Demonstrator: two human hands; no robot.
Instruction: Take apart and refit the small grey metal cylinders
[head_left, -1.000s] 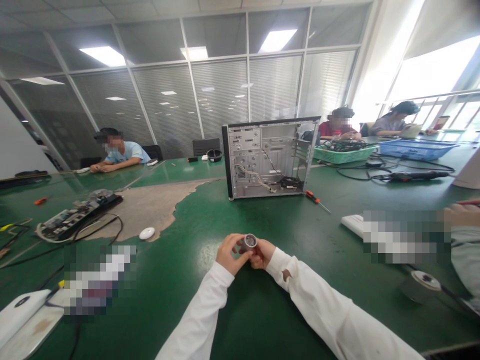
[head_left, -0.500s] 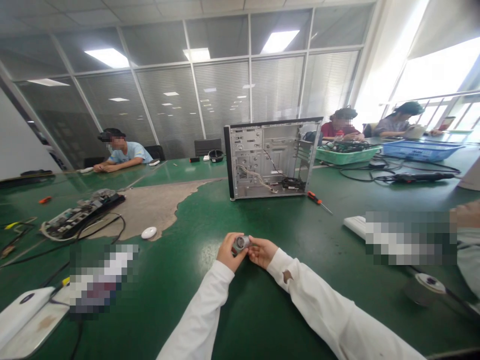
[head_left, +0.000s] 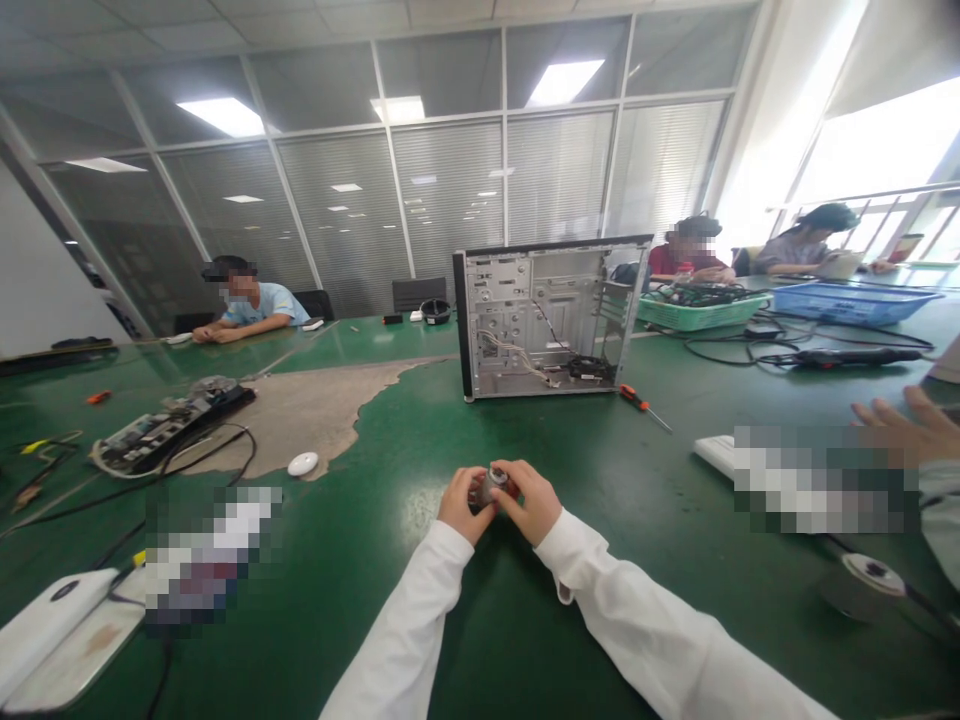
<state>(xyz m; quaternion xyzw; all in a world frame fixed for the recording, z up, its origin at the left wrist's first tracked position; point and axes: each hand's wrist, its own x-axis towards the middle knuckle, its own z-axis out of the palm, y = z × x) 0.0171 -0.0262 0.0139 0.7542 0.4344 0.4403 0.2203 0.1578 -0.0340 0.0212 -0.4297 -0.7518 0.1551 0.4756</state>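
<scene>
Between my two hands is a small grey metal cylinder (head_left: 494, 483) with a round opening or recess at its top end. My left hand (head_left: 459, 503) is closed around its left side, thumb in front. On its right side my right hand (head_left: 534, 500) grips it with thumb and fingers. The cylinder is nearly upright, close to the green table (head_left: 405, 570); whether it touches the top I cannot tell. Fingers cover much of its sides. Beyond the hands stands an open computer case (head_left: 551, 320), with cables inside. Beside it lies an orange-and-black screwdriver (head_left: 634, 397).
To the left are a power strip with exposed parts (head_left: 176, 425), a white oval piece (head_left: 303, 464) and cables. A green basket (head_left: 705, 315) and a blue basket (head_left: 855, 303) stand back right. Another person's hand (head_left: 915, 425) reaches in at right, near a cylindrical object (head_left: 862, 590).
The cylinder has been tipped more upright, its open end now facing up. My right hand has moved from touching its edge to wrapping its right side. Another person's hand at right has spread its fingers.
</scene>
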